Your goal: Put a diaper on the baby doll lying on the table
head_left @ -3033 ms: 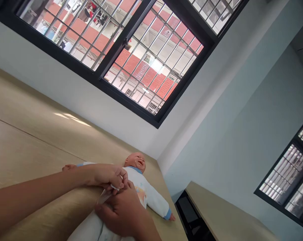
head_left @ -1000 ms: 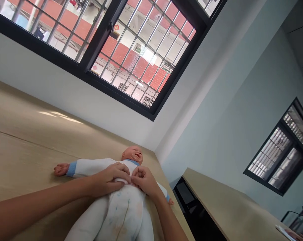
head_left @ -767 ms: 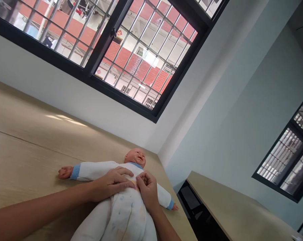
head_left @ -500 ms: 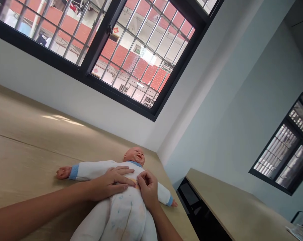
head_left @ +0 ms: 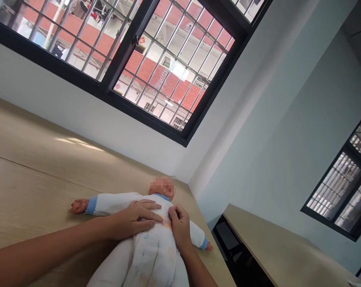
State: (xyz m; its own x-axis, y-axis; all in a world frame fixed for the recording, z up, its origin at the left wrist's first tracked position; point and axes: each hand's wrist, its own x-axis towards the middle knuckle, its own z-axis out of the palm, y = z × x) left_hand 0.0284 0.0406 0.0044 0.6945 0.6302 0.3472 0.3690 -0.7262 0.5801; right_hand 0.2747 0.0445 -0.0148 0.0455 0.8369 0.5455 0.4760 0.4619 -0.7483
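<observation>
On its back on the wooden tabletop lies a baby doll, arms spread wide and head toward the wall. It wears a white outfit with blue cuffs and collar and a faint orange and blue print on the front. My left hand rests flat across the doll's chest, fingers stretched out. At the other side of the chest, my right hand is closed, thumb and forefinger pinched together at the outfit's cloth. The pinched spot itself is partly hidden by the fingers.
A barred window with a dark frame is in the wall behind the table. To the right stands a second table with a dark open space under its top. Another window is at far right.
The view has shifted slightly, so everything sits a little farther right. My left hand stays flat on the doll; my right hand stays pinched at its chest, its fingers slightly more closed together.
</observation>
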